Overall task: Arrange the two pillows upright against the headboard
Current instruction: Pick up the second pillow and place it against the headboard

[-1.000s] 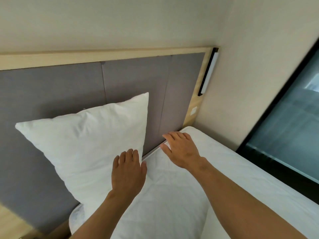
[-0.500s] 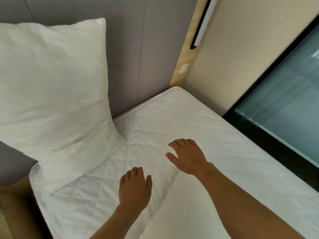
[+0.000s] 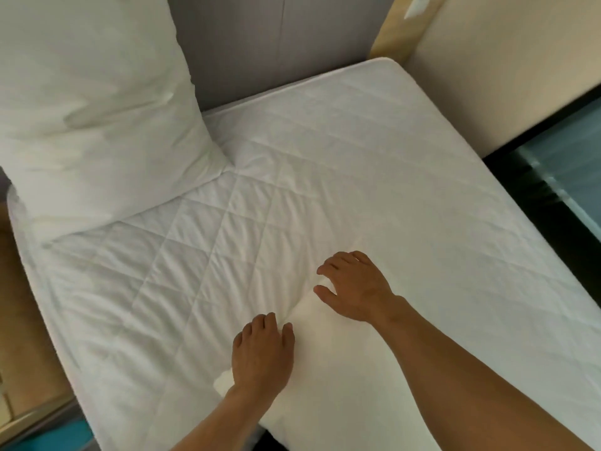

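- One pillow (image 3: 94, 118) stands upright at the bed's head-left corner, its back against the grey headboard (image 3: 260, 43) and its bottom edge on the quilted mattress (image 3: 325, 151).
- The second pillow (image 3: 338, 369) lies flat on the mattress near the bed's near edge, well apart from the first.
- The left hand (image 3: 261, 353) lies palm down on the flat pillow's left corner, fingers curled over its edge; whether they pinch the fabric cannot be told.
- The right hand (image 3: 354, 291) rests on the same pillow's far corner, fingers spread and bent, thumb apart; it presses rather than grips, as far as shows.
- The mattress's head-right corner, by the wooden post (image 3: 393, 34) and the beige wall (image 3: 504, 60), carries nothing.
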